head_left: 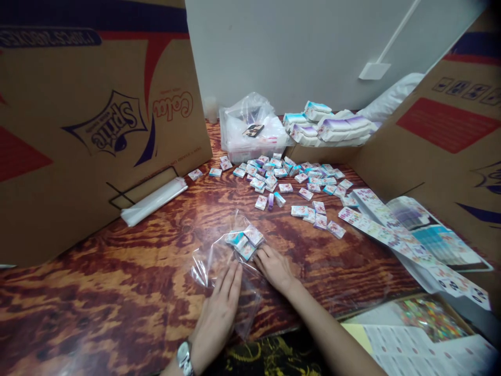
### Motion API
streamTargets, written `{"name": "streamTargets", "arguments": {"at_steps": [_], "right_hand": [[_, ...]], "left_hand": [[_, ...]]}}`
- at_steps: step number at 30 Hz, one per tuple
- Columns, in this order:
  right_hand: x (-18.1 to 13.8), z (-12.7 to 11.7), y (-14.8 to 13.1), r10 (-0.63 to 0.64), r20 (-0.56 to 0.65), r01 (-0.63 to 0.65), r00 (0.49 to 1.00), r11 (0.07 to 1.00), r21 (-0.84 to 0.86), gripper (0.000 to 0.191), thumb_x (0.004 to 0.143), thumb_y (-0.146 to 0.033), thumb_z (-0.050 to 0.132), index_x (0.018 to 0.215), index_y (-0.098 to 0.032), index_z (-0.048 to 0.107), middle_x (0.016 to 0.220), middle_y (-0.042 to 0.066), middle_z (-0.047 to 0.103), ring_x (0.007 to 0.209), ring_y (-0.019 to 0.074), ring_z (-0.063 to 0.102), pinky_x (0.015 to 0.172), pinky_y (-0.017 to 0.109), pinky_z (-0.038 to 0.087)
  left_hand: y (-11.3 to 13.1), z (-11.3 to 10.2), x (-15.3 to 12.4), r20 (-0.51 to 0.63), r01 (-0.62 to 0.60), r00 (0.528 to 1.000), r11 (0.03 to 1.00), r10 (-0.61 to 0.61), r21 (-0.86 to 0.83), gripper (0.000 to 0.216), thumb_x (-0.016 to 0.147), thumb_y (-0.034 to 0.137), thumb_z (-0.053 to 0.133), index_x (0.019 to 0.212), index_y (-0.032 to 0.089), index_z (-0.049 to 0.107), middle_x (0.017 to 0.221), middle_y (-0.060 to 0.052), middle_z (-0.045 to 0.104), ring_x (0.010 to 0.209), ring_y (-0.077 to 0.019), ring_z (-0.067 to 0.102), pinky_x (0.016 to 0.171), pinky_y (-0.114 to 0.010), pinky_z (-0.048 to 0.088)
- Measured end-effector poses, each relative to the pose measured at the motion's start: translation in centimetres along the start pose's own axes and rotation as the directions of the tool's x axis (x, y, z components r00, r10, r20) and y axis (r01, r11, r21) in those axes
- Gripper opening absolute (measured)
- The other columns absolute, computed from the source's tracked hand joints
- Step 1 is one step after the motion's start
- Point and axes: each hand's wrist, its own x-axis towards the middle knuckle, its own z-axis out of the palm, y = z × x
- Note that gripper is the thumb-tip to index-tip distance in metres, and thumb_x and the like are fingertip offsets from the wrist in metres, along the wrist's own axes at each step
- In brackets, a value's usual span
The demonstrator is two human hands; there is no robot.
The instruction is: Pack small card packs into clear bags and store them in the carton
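Both flat, gripping nothing: left hand (pixel 221 308) presses clear bag (pixel 203 267); right hand (pixel 274 267) beside small boxes (pixel 246 241) (inside bag).

Dim, warm indoor light; the white wall (pixel 293 47) at the top is brightest. Edges bow outward, corners soften, the lower left looks hazy.

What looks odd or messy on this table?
The cardboard box on the left stands upside down: its Sprite logo reads inverted. Small packets lie scattered loosely across the table, not stacked. The left hand and right hand rest on a clear bag holding a few more.
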Motion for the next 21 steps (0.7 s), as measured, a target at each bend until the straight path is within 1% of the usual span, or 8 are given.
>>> {"name": "streamTargets", "arguments": {"at_steps": [4,6,8,9,11,14,17,21], "right_hand": [[1.0,-0.6,-0.1,0.002,0.07,-0.002,0.998,1.0,0.011,0.019,0.092,-0.027,0.047,0.104,-0.023,0.061,0.112,0.006,0.061,0.089,0.0154,0.062,0.065,0.023,0.049],[1.1,-0.8,-0.2,-0.005,0.059,0.005,0.998,1.0,0.001,0.019,0.091,-0.027,0.048,0.104,-0.023,0.061,0.109,0.006,0.063,0.086,0.0155,0.062,0.064,0.023,0.049],[1.0,-0.8,-0.5,-0.042,-0.012,0.042,0.999,0.999,-0.028,0.02,0.092,-0.025,0.047,0.102,-0.021,0.063,0.099,0.006,0.066,0.08,0.0149,0.063,0.065,0.023,0.049],[1.1,-0.8,-0.6,-0.092,-0.061,0.089,0.994,0.995,-0.048,0.021,0.092,-0.023,0.045,0.104,-0.02,0.063,0.098,0.007,0.066,0.079,0.0148,0.062,0.066,0.023,0.049],[1.4,-0.6,-1.1,-0.242,-0.143,0.228,0.96,0.968,-0.104,0.028,0.092,-0.017,0.042,0.113,-0.017,0.06,0.109,0.009,0.065,0.081,0.0155,0.062,0.069,0.025,0.049],[2.7,-0.1,-2.0,-0.402,-0.17,0.373,0.9,0.911,-0.178,0.038,0.091,-0.012,0.039,0.127,-0.015,0.05,0.132,0.011,0.052,0.077,0.0151,0.061,0.065,0.026,0.051],[4.0,0.5,-2.7,-0.392,-0.179,0.368,0.902,0.917,-0.151,0.045,0.09,-0.012,0.04,0.134,-0.017,0.044,0.139,0.012,0.043,0.064,0.0107,0.06,0.059,0.024,0.051],[5.3,1.0,-3.5,-0.324,-0.118,0.31,0.939,0.943,-0.124,0.051,0.086,-0.009,0.04,0.136,-0.019,0.041,0.139,0.012,0.043,0.054,0.0084,0.059,0.051,0.022,0.05]], "left_hand": [[-0.1,0.0,0.2,-0.008,-0.012,1.0,1.0,0.012,-0.007,0.093,0.064,-0.013,0.024,0.143,0.019,-0.015,0.152,-0.014,0.015,0.14,-0.0222,0.012,0.101,-0.041,0.04],[-0.2,0.0,0.2,-0.009,-0.001,1.0,1.0,0.001,-0.009,0.093,0.065,-0.013,0.024,0.144,0.019,-0.012,0.152,-0.013,0.013,0.14,-0.0224,0.009,0.102,-0.041,0.039],[-0.2,0.0,0.2,-0.017,0.009,1.0,1.0,-0.009,-0.017,0.09,0.067,-0.011,0.025,0.144,0.019,-0.009,0.153,-0.013,0.012,0.14,-0.0229,0.008,0.102,-0.041,0.039],[-0.2,0.0,0.2,-0.025,0.012,1.0,1.0,-0.013,-0.024,0.088,0.068,-0.01,0.026,0.144,0.018,-0.008,0.153,-0.013,0.012,0.14,-0.0234,0.009,0.103,-0.041,0.039],[-0.3,0.1,0.2,-0.047,0.017,0.999,0.999,-0.019,-0.037,0.088,0.068,-0.009,0.027,0.145,0.017,-0.007,0.152,-0.014,0.012,0.14,-0.0241,0.009,0.103,-0.042,0.038],[-0.3,0.2,0.4,-0.082,0.021,0.996,0.999,-0.025,-0.049,0.088,0.067,-0.01,0.027,0.144,0.016,-0.008,0.152,-0.015,0.012,0.14,-0.0241,0.009,0.103,-0.043,0.038],[-0.4,0.3,0.6,-0.092,0.022,0.995,0.998,-0.027,-0.061,0.089,0.067,-0.009,0.028,0.145,0.016,-0.007,0.152,-0.015,0.011,0.14,-0.0249,0.01,0.103,-0.046,0.038],[-0.6,0.6,0.8,-0.079,0.001,0.997,0.997,-0.007,-0.071,0.089,0.068,-0.007,0.029,0.144,0.016,-0.009,0.152,-0.015,0.01,0.14,-0.0268,0.01,0.101,-0.049,0.039]]}}
